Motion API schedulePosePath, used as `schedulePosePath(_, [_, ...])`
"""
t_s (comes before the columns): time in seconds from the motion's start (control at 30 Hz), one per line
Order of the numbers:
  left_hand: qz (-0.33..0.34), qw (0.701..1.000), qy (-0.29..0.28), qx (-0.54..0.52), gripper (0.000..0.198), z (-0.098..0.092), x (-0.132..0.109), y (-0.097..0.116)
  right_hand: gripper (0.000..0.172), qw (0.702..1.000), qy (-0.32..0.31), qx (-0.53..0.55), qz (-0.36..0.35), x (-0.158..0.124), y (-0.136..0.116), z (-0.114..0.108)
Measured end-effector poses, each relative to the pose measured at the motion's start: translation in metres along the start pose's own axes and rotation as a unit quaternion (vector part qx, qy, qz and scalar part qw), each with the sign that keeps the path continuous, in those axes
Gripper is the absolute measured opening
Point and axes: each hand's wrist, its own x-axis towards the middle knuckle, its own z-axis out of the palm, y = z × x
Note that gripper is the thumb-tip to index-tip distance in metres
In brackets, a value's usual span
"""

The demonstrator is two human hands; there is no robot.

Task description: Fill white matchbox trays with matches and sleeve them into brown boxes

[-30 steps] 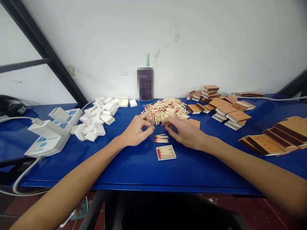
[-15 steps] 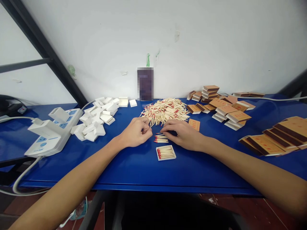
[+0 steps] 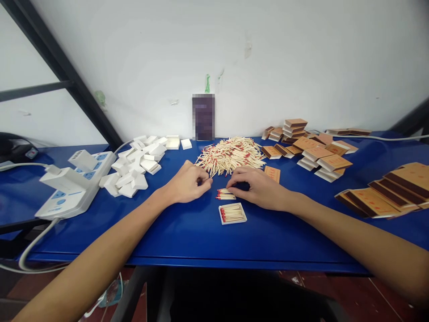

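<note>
My left hand (image 3: 189, 182) is closed in a pinch, its fingertips at the front left edge of a heap of red-tipped matches (image 3: 234, 154). Whatever it may hold is too small to make out. My right hand (image 3: 256, 185) has thumb and forefinger pinched at the right end of a small row of matches (image 3: 225, 194), heads pointing left. Just in front of that row lies a white matchbox tray (image 3: 244, 218) with a layer of matches in it, heads also to the left. Beside the right hand, an orange matchbox sleeve (image 3: 273, 173) lies partly hidden.
White empty trays (image 3: 136, 165) are piled at the left, near a power strip (image 3: 97, 172) with plugged-in adapters. Orange matchbox sleeves (image 3: 317, 153) are stacked at the right, with a further row (image 3: 372, 201) nearer. A pixelated dark panel (image 3: 203, 117) leans on the wall.
My right fingertips have come down slightly onto the small row of matches, and the match they held above it now lies against the row. My left hand has shifted slightly.
</note>
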Motion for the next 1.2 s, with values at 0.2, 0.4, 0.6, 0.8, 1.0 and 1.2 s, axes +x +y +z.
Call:
schedulePosePath(0.2, [-0.018, 0.998, -0.009, -0.055, 0.030, 0.000, 0.000, 0.005, 0.015, 1.000, 0.003, 0.000, 0.005, 0.000, 0.000, 0.001])
schedulePosePath(0.4, [-0.009, 0.999, -0.016, -0.051, 0.025, -0.001, -0.001, 0.008, 0.016, 1.000, 0.006, 0.000, 0.015, 0.000, 0.000, 0.002])
schedulePosePath(0.6, [0.027, 0.999, 0.001, -0.018, 0.023, -0.002, -0.001, 0.000, 0.015, 1.000, 0.003, 0.005, 0.014, -0.001, -0.001, 0.001])
schedulePosePath(0.8, [0.095, 0.993, -0.001, -0.072, 0.028, -0.003, -0.001, -0.003, 0.017, 1.000, -0.003, 0.011, 0.014, 0.000, -0.004, -0.001])
schedulePosePath(1.0, [0.110, 0.991, 0.022, -0.073, 0.029, -0.007, -0.003, -0.002, 0.016, 1.000, -0.007, 0.016, 0.019, 0.000, -0.005, -0.002])
schedulePosePath(1.2, [0.117, 0.993, 0.007, -0.018, 0.027, -0.005, -0.004, 0.000, 0.016, 1.000, -0.005, 0.013, 0.010, 0.000, -0.004, -0.001])
